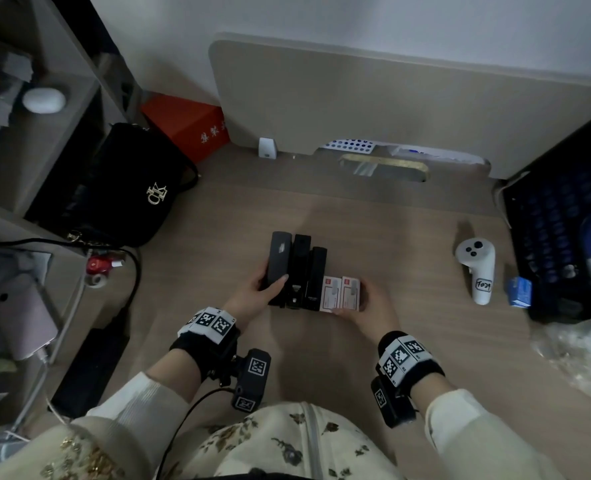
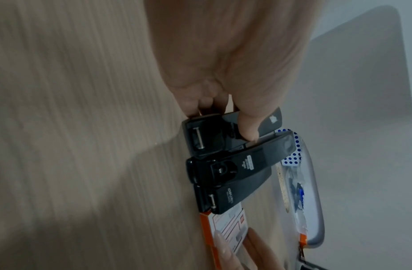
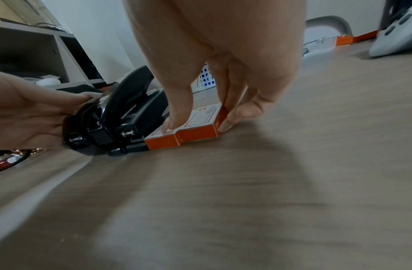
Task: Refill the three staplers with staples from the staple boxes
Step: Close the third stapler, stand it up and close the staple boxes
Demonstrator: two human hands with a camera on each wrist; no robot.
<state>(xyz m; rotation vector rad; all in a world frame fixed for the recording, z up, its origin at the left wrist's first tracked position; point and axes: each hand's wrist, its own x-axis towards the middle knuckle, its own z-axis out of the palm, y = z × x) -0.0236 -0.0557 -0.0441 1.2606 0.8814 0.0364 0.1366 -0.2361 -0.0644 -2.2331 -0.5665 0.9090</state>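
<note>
Three black staplers lie side by side on the wooden desk: the left stapler, the middle stapler and the right stapler. Against the right one lie two white and orange staple boxes, both closed. My left hand grips the left stapler near its hinge end, thumb on top and fingers down its outer side. My right hand pinches the two staple boxes, with its thumb on the left box and its fingers against the right box's outer side.
A black handbag and a red box stand at the back left. To the right lie a white controller, a small blue box, a dark crate and crumpled plastic. A beige partition closes the back.
</note>
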